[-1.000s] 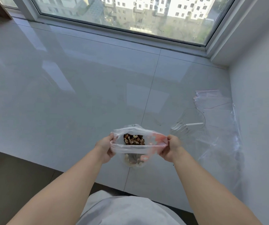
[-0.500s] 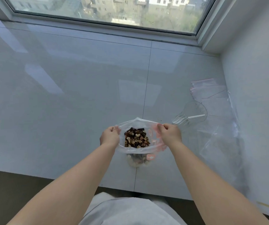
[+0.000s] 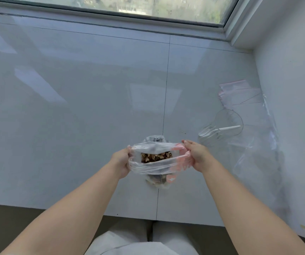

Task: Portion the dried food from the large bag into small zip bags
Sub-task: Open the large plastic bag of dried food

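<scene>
A clear plastic bag with pink print point(image 3: 155, 165) stands on the white tiled sill point(image 3: 74, 107), its mouth pulled wide. Brown dried food point(image 3: 156, 157) shows inside it. My left hand point(image 3: 120, 161) grips the bag's left rim and my right hand point(image 3: 196, 155) grips the right rim, stretching the opening between them. A stack of small zip bags with pink strips point(image 3: 240, 93) lies flat at the right, near the wall.
A clear plastic scoop with a white handle point(image 3: 220, 130) lies on a large transparent sheet or bag point(image 3: 258, 144) to the right of my hands. The white wall point(image 3: 295, 89) bounds the right side; a window runs along the back. The sill's front edge is near my lap.
The hands moved further apart, stretching the bag's mouth flatter and wider. The camera tipped further down, so less of the window shows.
</scene>
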